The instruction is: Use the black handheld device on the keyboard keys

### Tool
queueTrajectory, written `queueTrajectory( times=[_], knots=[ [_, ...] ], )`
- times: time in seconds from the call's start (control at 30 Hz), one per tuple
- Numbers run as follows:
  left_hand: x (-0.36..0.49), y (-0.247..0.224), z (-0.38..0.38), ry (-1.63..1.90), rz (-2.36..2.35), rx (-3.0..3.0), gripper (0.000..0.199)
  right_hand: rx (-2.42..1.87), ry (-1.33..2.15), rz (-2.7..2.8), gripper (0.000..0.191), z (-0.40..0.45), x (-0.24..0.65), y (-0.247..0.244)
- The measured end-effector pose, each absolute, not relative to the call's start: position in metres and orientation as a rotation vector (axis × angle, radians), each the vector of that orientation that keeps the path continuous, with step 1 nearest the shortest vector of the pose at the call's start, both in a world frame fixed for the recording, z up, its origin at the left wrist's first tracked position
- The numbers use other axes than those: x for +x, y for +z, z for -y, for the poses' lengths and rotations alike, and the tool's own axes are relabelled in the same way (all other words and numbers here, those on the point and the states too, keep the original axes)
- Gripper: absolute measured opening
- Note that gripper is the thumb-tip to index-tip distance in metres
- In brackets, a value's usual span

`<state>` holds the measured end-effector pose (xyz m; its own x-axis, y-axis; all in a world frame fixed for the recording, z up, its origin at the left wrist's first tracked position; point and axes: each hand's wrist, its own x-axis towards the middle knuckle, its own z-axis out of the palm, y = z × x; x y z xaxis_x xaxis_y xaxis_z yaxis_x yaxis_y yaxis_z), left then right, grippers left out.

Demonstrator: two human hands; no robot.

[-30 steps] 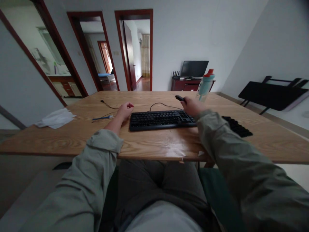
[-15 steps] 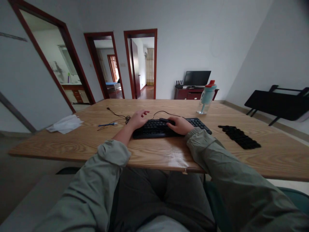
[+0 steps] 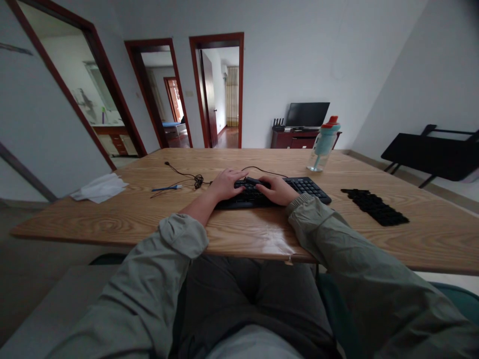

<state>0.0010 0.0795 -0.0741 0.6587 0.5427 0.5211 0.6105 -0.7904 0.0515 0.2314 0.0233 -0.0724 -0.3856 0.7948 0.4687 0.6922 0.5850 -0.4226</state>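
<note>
A black keyboard (image 3: 307, 187) lies on the wooden table in front of me, partly covered by both hands. My right hand (image 3: 277, 190) is closed around a short black stick-like thing (image 3: 254, 181), held above the keys; its exact kind is too small to make out. Over the keyboard's left part is my left hand (image 3: 226, 183), fingers stretched out and apart. Its fingertips come close to the free end of the black stick-like thing; I cannot tell whether they touch it.
Left of the keyboard lie a tangled black cable (image 3: 198, 180) and a blue brush-like tool (image 3: 166, 188). White tissues (image 3: 100, 188) rest near the left edge. A clear bottle (image 3: 322, 144) with a red-topped lid stands behind, right. A black, bumpy-edged flat thing (image 3: 376, 207) lies at right.
My left hand has moved right across the keyboard, closer to my right hand and the black stick-like thing. The right hand stays nearly in place. The view has tilted slightly.
</note>
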Motion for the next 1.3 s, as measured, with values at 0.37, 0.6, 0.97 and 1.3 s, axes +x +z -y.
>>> queueTrajectory(
  times=[0.37,0.6,0.97,1.3],
  knots=[
    [0.001,-0.069,-0.071,-0.884,0.882,-2.716,0.042,-1.181,0.121,2.192,0.030,-0.027,0.237,-0.078],
    [-0.003,-0.071,-0.075,-0.917,0.901,-2.715,0.033,-1.212,0.124,2.201,0.032,-0.031,0.241,-0.084],
    [-0.032,-0.073,-0.095,-1.272,1.422,-2.667,0.035,-1.166,0.427,1.963,0.033,-0.021,0.254,-0.064],
    [-0.029,-0.074,-0.095,-1.219,1.497,-2.741,0.033,-1.243,0.443,1.868,0.043,-0.011,0.249,-0.055]
  ],
)
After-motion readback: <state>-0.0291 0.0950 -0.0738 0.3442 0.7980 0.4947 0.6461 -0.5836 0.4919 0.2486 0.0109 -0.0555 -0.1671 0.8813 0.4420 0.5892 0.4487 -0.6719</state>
